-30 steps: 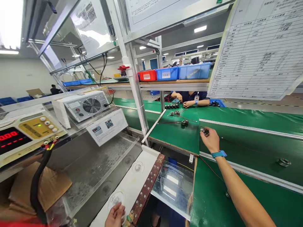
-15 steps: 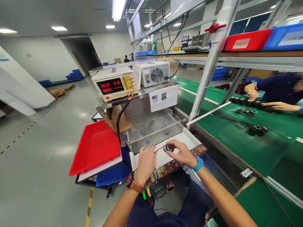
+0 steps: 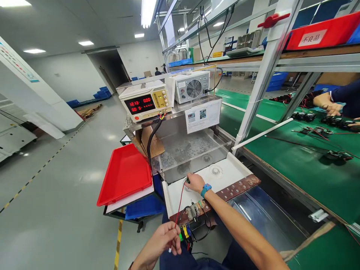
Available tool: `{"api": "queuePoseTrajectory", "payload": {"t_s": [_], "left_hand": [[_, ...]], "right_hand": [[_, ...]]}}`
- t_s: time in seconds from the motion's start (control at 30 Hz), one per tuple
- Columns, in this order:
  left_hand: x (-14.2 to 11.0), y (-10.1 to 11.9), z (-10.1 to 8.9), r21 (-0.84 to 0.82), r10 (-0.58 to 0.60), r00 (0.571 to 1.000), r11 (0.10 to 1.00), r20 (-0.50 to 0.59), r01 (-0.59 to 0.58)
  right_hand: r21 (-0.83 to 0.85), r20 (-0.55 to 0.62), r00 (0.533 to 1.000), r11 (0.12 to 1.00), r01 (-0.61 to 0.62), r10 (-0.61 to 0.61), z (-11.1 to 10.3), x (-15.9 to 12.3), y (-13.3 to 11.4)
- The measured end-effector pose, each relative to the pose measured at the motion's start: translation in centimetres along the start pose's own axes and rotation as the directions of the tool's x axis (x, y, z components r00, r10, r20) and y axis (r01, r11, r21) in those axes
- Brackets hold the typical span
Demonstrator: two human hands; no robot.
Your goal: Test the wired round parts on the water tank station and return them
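A small dark round part [image 3: 188,180], perhaps a little motor or fan, sits between the fingertips of my right hand [image 3: 196,182], low over the left side of a white tray [image 3: 230,168]. Most of the part is hidden by the fingers. From it a thin red wire [image 3: 180,200] runs down toward me. My left hand [image 3: 165,236] pinches this wire close to its small white plug [image 3: 170,249]. Between the hands lies a brown strip [image 3: 229,193] with metal studs along the tray's front edge. Clips and a connector block [image 3: 193,212] are mounted on its left part.
Behind the tray stand a clear box [image 3: 188,148] and a power supply [image 3: 143,103] with red digits. At left is a red tray [image 3: 126,170] on a cart. A green conveyor [image 3: 303,161] carries wired parts; a co-worker's hands [image 3: 326,104] are at far right.
My right hand has moved left and set the round part low over the tray. My left hand has come down toward me along the wire. The view has turned slightly left.
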State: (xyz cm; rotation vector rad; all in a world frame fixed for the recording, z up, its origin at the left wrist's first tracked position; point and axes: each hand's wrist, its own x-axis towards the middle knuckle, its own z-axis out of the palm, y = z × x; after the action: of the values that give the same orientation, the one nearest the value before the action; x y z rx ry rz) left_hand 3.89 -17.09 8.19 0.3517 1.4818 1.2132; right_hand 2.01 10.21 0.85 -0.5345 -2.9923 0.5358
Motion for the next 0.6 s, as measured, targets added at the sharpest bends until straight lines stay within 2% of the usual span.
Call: {"api": "queuePoseTrajectory", "payload": {"t_s": [0.13, 0.33, 0.6], "left_hand": [[0.3, 0.9, 2.1, -0.071, -0.022, 0.997, 0.997, 0.078, 0.028], [3.2, 2.4, 4.1, -0.090, 0.016, 0.995, 0.996, 0.102, -0.007], [5.3, 2.4, 6.1, -0.033, 0.051, 0.988, 0.998, 0.148, -0.046]], "right_hand": [[-0.010, -0.003, 1.000, 1.000, -0.024, 0.024, 0.3, -0.3, 0.2], [-0.021, 0.044, 0.999, 1.000, -0.019, 0.020, -0.1, -0.5, 0.6], [-0.089, 0.114, 0.993, 0.996, -0.014, 0.024, 0.7, 0.1, 0.7]]}}
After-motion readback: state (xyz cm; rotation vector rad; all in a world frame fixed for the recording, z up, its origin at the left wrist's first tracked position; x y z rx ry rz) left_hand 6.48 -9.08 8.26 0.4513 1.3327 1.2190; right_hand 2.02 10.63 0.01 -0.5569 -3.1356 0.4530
